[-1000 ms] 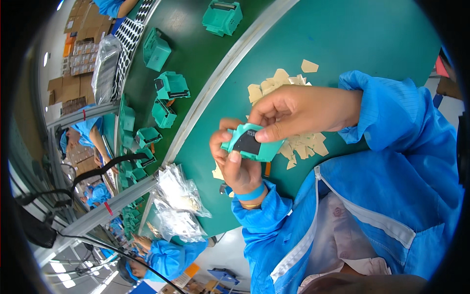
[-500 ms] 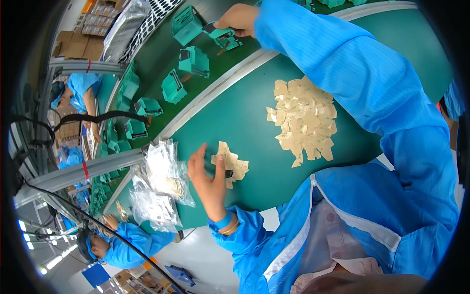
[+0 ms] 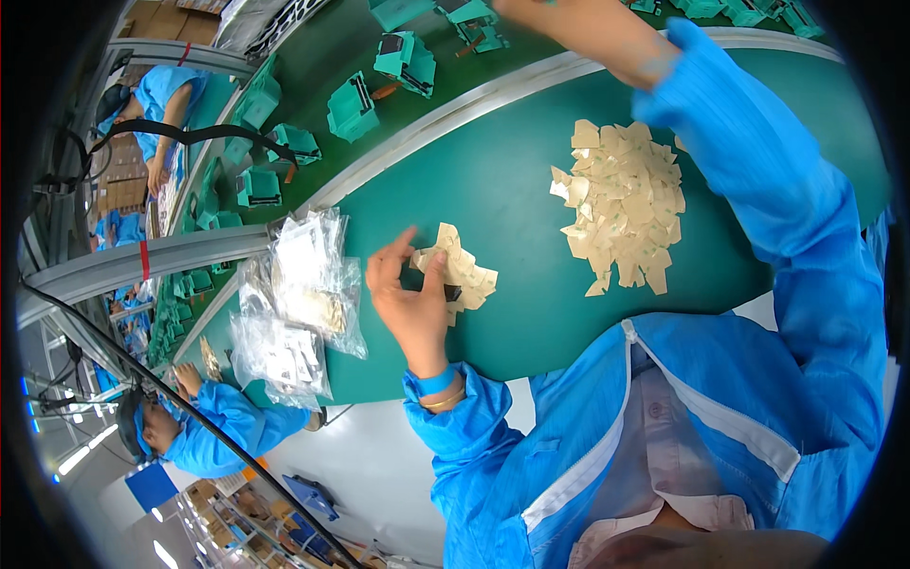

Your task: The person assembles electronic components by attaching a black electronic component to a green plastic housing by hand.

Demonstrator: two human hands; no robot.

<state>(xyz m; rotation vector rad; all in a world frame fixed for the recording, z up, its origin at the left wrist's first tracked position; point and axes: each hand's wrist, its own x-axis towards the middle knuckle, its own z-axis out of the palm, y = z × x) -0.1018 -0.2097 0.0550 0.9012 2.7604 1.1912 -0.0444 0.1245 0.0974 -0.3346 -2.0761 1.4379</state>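
My left hand point(image 3: 409, 302) hovers over the left edge of a small pile of cream paper-like pieces point(image 3: 466, 275), its thumb and fingers apart and the fingertips blurred. A small black piece point(image 3: 453, 293) shows beside the thumb; I cannot tell whether it lies on the pile or against the hand. At the top edge, above the far strip, is my right hand point(image 3: 578, 28), blurred, its fingers partly cut off. A green holder point(image 3: 474, 27) with a dark part in it stands just left of that hand. A larger heap of cream pieces point(image 3: 626, 204) lies on the green table point(image 3: 512, 180).
Clear plastic bags point(image 3: 303, 303) with pale contents lie left of my left hand. A pale rail point(image 3: 445, 119) divides the table from the far strip, where several green holders point(image 3: 353, 107) stand. A metal frame bar point(image 3: 190, 248) crosses at the left. Co-workers in blue point(image 3: 237, 450) sit beyond.
The whole view has shifted. My right hand has moved right, off the green holder it was touching. My left fingers have curled in somewhat, staying by the small pile.
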